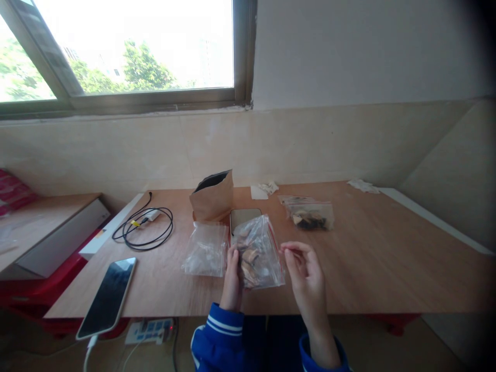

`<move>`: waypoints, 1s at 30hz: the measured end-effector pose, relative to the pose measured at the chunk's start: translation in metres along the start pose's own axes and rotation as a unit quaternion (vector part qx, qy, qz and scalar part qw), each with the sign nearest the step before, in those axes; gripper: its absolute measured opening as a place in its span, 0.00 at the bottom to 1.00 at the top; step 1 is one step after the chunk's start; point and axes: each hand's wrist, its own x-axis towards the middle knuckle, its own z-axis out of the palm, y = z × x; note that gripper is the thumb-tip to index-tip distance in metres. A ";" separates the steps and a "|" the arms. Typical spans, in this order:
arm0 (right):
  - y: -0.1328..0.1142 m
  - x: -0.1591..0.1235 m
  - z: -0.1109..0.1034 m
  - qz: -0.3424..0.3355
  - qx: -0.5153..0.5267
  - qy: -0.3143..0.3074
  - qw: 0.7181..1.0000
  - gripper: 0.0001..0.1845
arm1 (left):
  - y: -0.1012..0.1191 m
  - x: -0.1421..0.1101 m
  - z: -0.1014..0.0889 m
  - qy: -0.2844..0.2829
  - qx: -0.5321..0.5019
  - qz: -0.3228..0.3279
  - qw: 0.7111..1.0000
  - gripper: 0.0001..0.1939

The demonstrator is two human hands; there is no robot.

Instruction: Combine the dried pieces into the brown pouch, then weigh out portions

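My left hand (233,279) is wrapped round the lower left side of a clear zip bag (267,266). Pale brown dried slices (249,258) lie inside the bag, and its red-lined zip edge faces right. Just beside that edge, my right hand (308,276) is closed in a pinch, thumb against fingers. Whether its fingertips touch the bag, or hold anything small, I cannot make out. Left of the held bag lies a pile of clear plastic bags (203,253). Behind them a brown kraft paper pouch (213,199) stands upright with its mouth open.
A filled zip bag (310,216) with dark pieces lies at the back right. A flat device (242,214) sits behind the held bag. At left are a coiled black cable (163,235) and a phone (110,294) overhanging the front edge. Crumpled tissue (362,186) lies near the wall.
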 end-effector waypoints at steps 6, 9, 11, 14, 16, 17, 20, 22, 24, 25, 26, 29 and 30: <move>0.013 0.001 -0.004 0.073 0.017 -0.142 0.987 0.16 | 0.000 -0.001 -0.002 -0.019 0.015 0.044 0.999 0.22; 0.022 0.002 -0.003 0.090 0.025 -0.161 0.983 0.20 | 0.003 -0.003 -0.004 -0.032 0.063 0.046 0.996 0.20; 0.025 0.002 -0.002 0.084 0.028 -0.170 0.981 0.22 | 0.004 -0.004 -0.006 -0.033 0.085 0.038 0.995 0.19; 0.028 0.002 0.001 0.060 0.005 -0.179 0.982 0.23 | 0.004 -0.004 -0.009 -0.026 0.101 0.014 0.994 0.19; 0.030 0.003 0.002 0.042 -0.024 -0.178 0.983 0.22 | 0.004 -0.004 -0.010 -0.021 0.106 0.003 0.994 0.19; 0.031 0.002 0.002 0.032 -0.039 -0.175 0.983 0.22 | 0.004 -0.004 -0.010 -0.019 0.106 0.002 0.994 0.18; 0.035 0.001 0.003 0.015 -0.070 -0.169 0.983 0.24 | 0.005 -0.004 -0.011 -0.009 0.105 0.011 0.994 0.17; 0.037 0.000 0.002 0.012 -0.083 -0.176 0.981 0.24 | 0.006 -0.003 -0.011 -0.013 0.106 0.016 0.994 0.16; 0.038 -0.001 0.002 0.016 -0.086 -0.187 0.978 0.25 | 0.008 -0.003 -0.011 -0.029 0.110 0.014 0.993 0.14; 0.038 -0.001 0.003 0.018 -0.083 -0.190 0.978 0.25 | 0.009 -0.003 -0.012 -0.037 0.112 0.012 0.993 0.14; 0.037 -0.001 0.003 0.021 -0.076 -0.193 0.978 0.25 | 0.009 -0.003 -0.013 -0.044 0.113 0.011 0.993 0.13; 0.035 0.000 0.005 0.031 -0.058 -0.205 0.976 0.24 | 0.007 -0.001 -0.015 -0.040 0.103 0.002 0.994 0.13; 0.036 0.000 0.006 0.034 -0.056 -0.210 0.975 0.24 | 0.006 -0.001 -0.015 -0.029 0.096 -0.001 0.995 0.13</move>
